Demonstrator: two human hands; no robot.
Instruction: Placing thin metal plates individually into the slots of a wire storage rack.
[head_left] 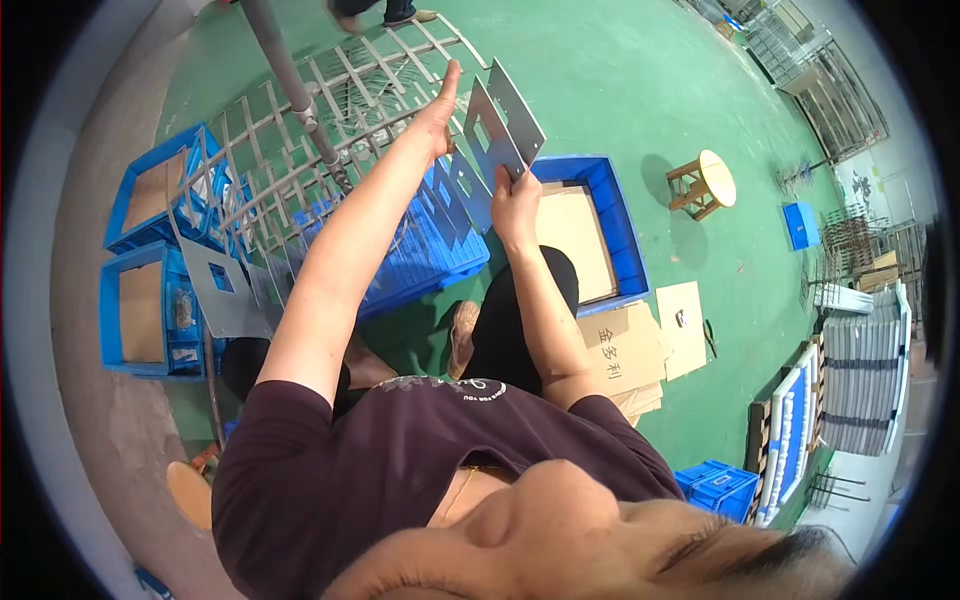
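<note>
Two thin grey flat plates (519, 118), the nearer one with a rectangular cut-out, stand upright in my right hand (517, 208), which grips their lower edge. My left hand (436, 118) is raised beside a pale slatted metal rack (350, 75), its fingers stretched out and nothing seen in them. Just below my left hand, several similar plates with cut-outs (452, 205) hang by the rack. More grey plates (225, 295) hang to the left of my left forearm.
A blue crate (628, 230) with cardboard inside stands to the right of my right hand. Flattened cardboard (625, 350) lies on the floor nearby. A round wooden stool (712, 180) is farther right. Blue crates (112, 325) stand at the left; a grey pole (285, 70) rises by the rack.
</note>
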